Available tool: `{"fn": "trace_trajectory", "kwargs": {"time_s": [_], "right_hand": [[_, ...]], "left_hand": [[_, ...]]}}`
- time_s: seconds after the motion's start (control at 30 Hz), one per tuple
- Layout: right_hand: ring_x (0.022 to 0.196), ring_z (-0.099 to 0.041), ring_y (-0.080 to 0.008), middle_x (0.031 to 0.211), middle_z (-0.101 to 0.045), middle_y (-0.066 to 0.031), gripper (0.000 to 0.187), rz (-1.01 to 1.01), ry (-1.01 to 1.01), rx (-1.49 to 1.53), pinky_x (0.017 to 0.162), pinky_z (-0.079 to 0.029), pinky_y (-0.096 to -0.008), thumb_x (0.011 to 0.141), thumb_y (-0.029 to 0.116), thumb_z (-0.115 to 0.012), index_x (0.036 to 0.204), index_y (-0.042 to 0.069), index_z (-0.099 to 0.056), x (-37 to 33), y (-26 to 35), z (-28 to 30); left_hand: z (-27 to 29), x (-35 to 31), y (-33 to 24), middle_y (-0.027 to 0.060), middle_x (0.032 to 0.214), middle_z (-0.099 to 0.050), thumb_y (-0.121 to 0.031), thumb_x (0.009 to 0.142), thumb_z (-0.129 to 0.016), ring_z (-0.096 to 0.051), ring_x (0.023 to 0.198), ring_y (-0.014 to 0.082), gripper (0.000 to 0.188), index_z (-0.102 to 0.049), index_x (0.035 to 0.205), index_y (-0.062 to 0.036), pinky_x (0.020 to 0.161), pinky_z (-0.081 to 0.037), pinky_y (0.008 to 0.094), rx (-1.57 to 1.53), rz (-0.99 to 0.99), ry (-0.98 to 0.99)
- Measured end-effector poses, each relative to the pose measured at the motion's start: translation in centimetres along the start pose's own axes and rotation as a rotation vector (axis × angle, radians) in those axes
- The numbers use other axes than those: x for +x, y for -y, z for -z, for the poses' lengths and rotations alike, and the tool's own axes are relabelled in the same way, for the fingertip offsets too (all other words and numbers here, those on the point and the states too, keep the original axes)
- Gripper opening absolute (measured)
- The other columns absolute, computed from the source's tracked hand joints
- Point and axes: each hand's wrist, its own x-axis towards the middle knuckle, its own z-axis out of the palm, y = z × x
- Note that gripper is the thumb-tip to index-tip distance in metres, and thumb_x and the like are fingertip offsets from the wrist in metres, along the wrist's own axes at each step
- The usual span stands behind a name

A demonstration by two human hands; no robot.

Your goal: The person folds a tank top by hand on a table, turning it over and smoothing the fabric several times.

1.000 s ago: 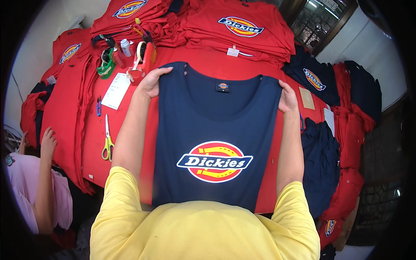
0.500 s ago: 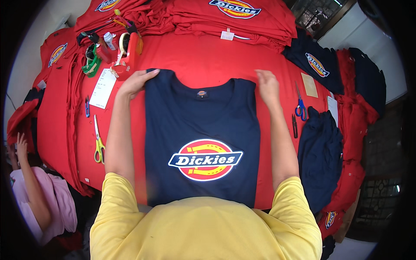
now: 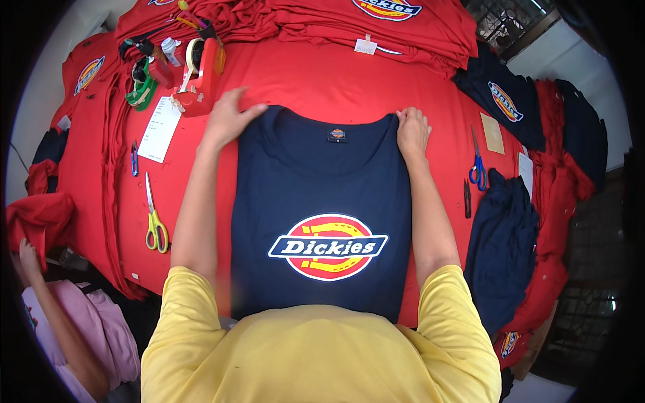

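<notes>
A navy sleeveless shirt (image 3: pixel 322 181) lies spread out in front of me, with a red, yellow and white printed emblem on its chest and a small neck label. Just off its left shoulder is my left hand (image 3: pixel 230 119), open, fingers apart and the thumb close to the fabric edge. At the opposite shoulder my right hand (image 3: pixel 413 131) has its fingers closed on the cloth. The shirt's lower end is hidden by my own yellow-clad body.
Red cloth (image 3: pixel 295 74) covers the table. Left lie yellow-handled scissors (image 3: pixel 156 225), blue snips (image 3: pixel 134 160), a paper slip (image 3: pixel 160 131) and a red tape dispenser (image 3: pixel 200 77). Right are blue-handled scissors (image 3: pixel 478 168) and dark snips (image 3: pixel 467 198). Another person's arm (image 3: pixel 64 322) shows lower left.
My left hand has let go of the shirt's left shoulder and spread its fingers. My right hand, before apart from the shirt, now grips its right shoulder. The other person's red cloth is raised.
</notes>
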Motion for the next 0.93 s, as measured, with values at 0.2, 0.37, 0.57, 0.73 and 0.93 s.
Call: {"fn": "trace_trajectory", "kwargs": {"time_s": [0.2,0.37,0.57,0.73,0.93], "right_hand": [[0.099,-0.053,-0.0311,0.102,-0.06,-0.0106,0.024,-0.055,0.007,-0.056,0.084,-0.037,-0.0463,0.096,0.03,-0.052,0.097,0.007,-0.059,-0.4,0.7,0.5],[0.102,-0.053,-0.0311,0.105,-0.059,-0.0116,0.026,-0.048,0.03,-0.116,0.086,-0.038,-0.0473,0.096,0.031,-0.05,0.101,0.007,-0.059,-0.1,0.8,0.3],[0.105,-0.052,-0.0335,0.111,-0.058,-0.012,0.026,-0.072,0.089,-0.161,0.086,-0.039,-0.0506,0.093,0.029,-0.055,0.108,0.01,-0.06,0.5,0.9,2.1],[0.103,-0.058,-0.0366,0.108,-0.062,-0.019,0.028,0.373,0.092,0.453,0.091,-0.046,-0.0442,0.089,0.015,-0.057,0.113,0.002,-0.062,0.1,14.9,2.5],[0.107,-0.059,-0.0314,0.108,-0.065,-0.0195,0.032,0.322,0.422,1.029,0.095,-0.043,-0.0393,0.091,0.028,-0.055,0.108,0.004,-0.068,-0.1,31.2,-1.8]], "left_hand": [[-3.5,1.3,-0.8,0.0108,0.081,-0.064,-0.03,0.084,-0.069,-0.06,0.085,0.0284,0.025,-0.064,0.089,-0.0062,0.08,-0.044,0.0391,0.091,-0.001,0.025],[-3.2,0.7,-0.5,0.008,0.078,-0.063,-0.029,0.083,-0.069,-0.059,0.087,0.027,0.024,-0.061,0.082,-0.0065,0.079,-0.042,0.0405,0.026,0.016,0.007],[0.2,-4.4,-4.9,0.0136,0.105,-0.06,-0.008,0.081,-0.066,-0.053,0.106,0.0324,0.022,-0.061,0.102,-0.004,0.091,-0.042,0.0432,0.037,-0.07,-0.055],[-0.2,-14.3,-6.3,0.0118,0.13,-0.055,-0.015,0.087,-0.061,-0.044,0.129,0.0317,0.04,-0.058,0.125,-0.0064,0.11,-0.031,0.0444,0.186,-0.133,0.003],[-0.2,-14.3,-5.3,0.0111,0.143,-0.045,-0.023,0.087,-0.063,-0.033,0.138,0.0303,0.047,-0.055,0.13,-0.0081,0.115,-0.024,0.0458,0.074,-0.105,0.16]]}}
